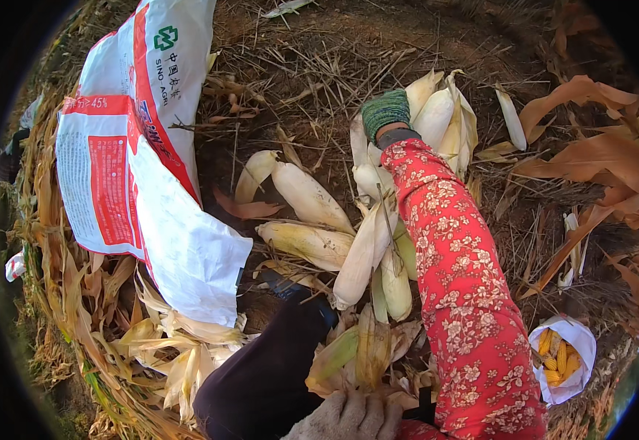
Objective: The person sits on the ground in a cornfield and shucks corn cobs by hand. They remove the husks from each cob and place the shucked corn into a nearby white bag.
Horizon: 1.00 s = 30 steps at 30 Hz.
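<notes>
My right hand (386, 114), in a green knitted glove, reaches out to a pile of corn ears in pale husks. It touches the pile beside a husked-over ear (434, 118); its fingers are mostly hidden, so its grip is unclear. Near my body, my left hand (350, 416) wears a grey glove, its fingers bent against dry husks (373, 349). Whether it holds anything cannot be seen. Between the hands lie more unpeeled ears, among them a whitish one (361, 261), a yellowish one (306, 245) and another pale ear (309, 195).
A white and red woven sack (198, 258) bearing writing stands at the left. At the lower right, an open white bag (575, 363) holds several peeled yellow cobs (561, 355). Loose husks (187, 352) lie beside my dark-trousered leg (264, 368). Dry brown leaves (600, 159) spread at the right.
</notes>
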Motion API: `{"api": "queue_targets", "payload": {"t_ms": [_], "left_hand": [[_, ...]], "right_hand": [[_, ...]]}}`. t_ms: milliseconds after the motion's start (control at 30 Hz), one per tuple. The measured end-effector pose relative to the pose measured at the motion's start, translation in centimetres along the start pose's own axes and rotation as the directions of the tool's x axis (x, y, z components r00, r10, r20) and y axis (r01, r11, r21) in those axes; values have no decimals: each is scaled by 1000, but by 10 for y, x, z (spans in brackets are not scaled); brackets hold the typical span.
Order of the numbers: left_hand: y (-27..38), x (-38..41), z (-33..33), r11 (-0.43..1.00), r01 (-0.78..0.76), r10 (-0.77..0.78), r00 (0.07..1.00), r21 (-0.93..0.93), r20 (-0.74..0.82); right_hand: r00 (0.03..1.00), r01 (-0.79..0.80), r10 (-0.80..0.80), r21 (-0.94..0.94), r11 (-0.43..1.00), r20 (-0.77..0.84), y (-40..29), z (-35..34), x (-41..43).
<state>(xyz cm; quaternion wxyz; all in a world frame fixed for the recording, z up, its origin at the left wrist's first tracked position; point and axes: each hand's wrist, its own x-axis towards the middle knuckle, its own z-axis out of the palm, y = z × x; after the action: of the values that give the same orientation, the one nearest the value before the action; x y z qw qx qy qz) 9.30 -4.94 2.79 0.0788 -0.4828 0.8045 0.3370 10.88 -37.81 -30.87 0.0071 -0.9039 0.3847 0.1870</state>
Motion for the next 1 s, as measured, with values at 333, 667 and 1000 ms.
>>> {"api": "queue_targets", "payload": {"t_ms": [333,667,1000], "left_hand": [[-18,11,-2,987,111,-111,994,-120,8],[41,-21,14,997,46,-37,989,63,-144],[80,-6,41,998,-40,57,877,46,-478]], "right_hand": [[1000,11,-11,42,999,5,12,32,33],[873,265,240,828,495,-424,73,-36,-125],[981,0,154,788,-616,120,91,-82,-444]]}}
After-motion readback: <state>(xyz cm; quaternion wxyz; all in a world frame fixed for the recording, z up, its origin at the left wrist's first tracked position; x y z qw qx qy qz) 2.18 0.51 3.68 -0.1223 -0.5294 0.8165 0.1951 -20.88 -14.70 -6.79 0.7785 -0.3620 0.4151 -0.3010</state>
